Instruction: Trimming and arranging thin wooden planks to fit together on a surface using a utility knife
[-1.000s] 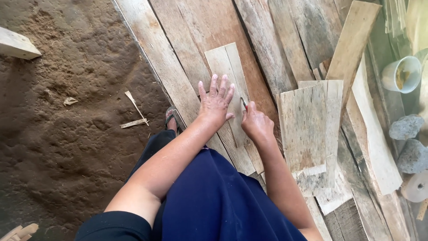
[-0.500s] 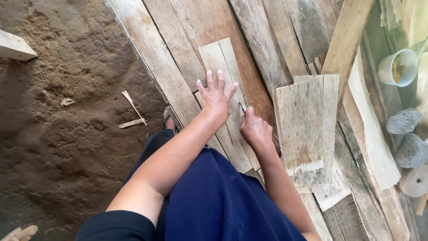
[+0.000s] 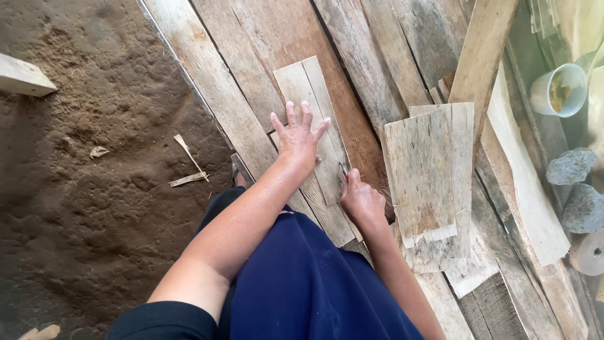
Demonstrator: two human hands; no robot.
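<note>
My left hand (image 3: 298, 135) lies flat, fingers spread, on a pale thin wooden board (image 3: 309, 94) that rests on a floor of long planks (image 3: 251, 56). My right hand (image 3: 361, 200) is closed around a small dark tool (image 3: 343, 170), whose tip touches the board's right edge just below my left hand. Part of the board is hidden under my left hand and forearm. My legs in dark blue cloth fill the bottom middle.
A stack of short weathered boards (image 3: 428, 176) lies right of my right hand. At far right are a white cup (image 3: 559, 89), two grey stones (image 3: 571, 166), a tape roll (image 3: 591, 252). Brown dirt ground (image 3: 82, 189) with wood scraps and a wooden block (image 3: 22, 77) is left.
The view has shifted slightly; both hands stay on the pale board, the right hand with the tool sits a little lower along its right edge.
</note>
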